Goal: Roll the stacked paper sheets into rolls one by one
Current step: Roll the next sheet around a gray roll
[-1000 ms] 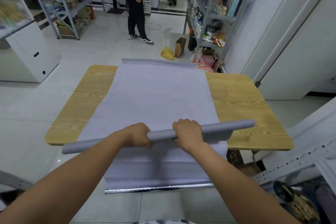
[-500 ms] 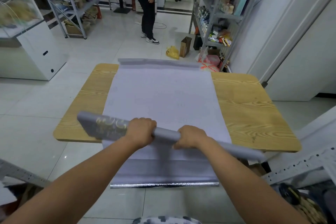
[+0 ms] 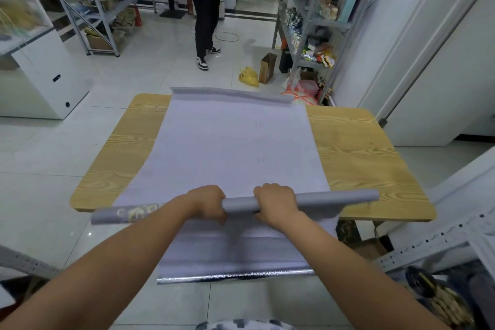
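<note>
– Tiled shop room, wood-grain table (image 3: pixel 361 158) in the middle, so where's the paper at right now?

– The grey roll (image 3: pixel 238 203) lies across the near edge of the table, a bit slanted, with its right end farther away than its left. Some pale pattern shows on the left part. Can't tell if it's touching the sheets under it or just held over them.

– And the hands?

– Both are on the middle of the roll, near each other. The grip of the left hand (image 3: pixel 206 205) is curled over the top of the tube. Same deal for the right hand (image 3: pixel 277 205) just beside it, fingers wrapped round. A short bare bit of roll shows between them.

– Rest of the paper?

– The stack of sheets (image 3: pixel 235 147) lies flat down the middle of the table. Its far end curls up at the far edge, and its near end hangs off toward the person, with a shiny silver edge (image 3: pixel 235 274) at the bottom. Bare wood on either side.

– Background?

– Metal shelves (image 3: pixel 107 8) on the left and a shelf rack (image 3: pixel 316 21) on the right, both full of stuff. Someone in black (image 3: pixel 205 8) stands past the table. A yellow bag (image 3: pixel 249 76) and a cardboard box (image 3: pixel 267 67) sit near the rack, and there's a white cabinet (image 3: pixel 40 83) far left.
</note>
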